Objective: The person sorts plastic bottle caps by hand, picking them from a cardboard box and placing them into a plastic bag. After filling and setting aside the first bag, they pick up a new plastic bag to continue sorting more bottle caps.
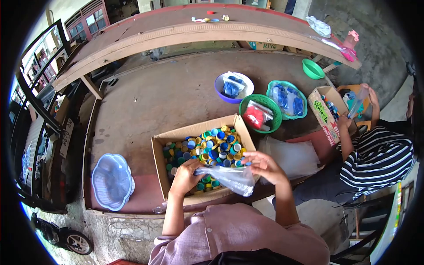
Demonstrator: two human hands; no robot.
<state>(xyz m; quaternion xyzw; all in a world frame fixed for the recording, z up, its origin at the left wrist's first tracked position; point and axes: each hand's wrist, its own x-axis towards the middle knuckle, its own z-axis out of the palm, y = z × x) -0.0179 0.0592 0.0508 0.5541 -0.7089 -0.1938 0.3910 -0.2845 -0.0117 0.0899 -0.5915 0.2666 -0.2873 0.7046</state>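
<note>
A cardboard box point(160, 170) full of blue, yellow, green and white bottle caps point(212, 145) stands in front of me. Over its near side, my left hand point(187, 177) is closed on one end of a clear plastic bag point(232, 177). My right hand point(263, 167) is at the bag's other end, fingers bent and apart; a blue cap seems to lie at its fingertips, though the contact is too small to make out. Flat clear plastic bags point(293, 157) lie in a stack to the right of the box.
A pale blue basin point(112, 182) sits at the left. Behind the box are a purple-rimmed bowl point(219, 90), a green basket point(274, 108) and a turquoise basket point(301, 95), holding packed bags. At the right, a person in stripes point(375, 161) holds a bag beside another caps box point(324, 119).
</note>
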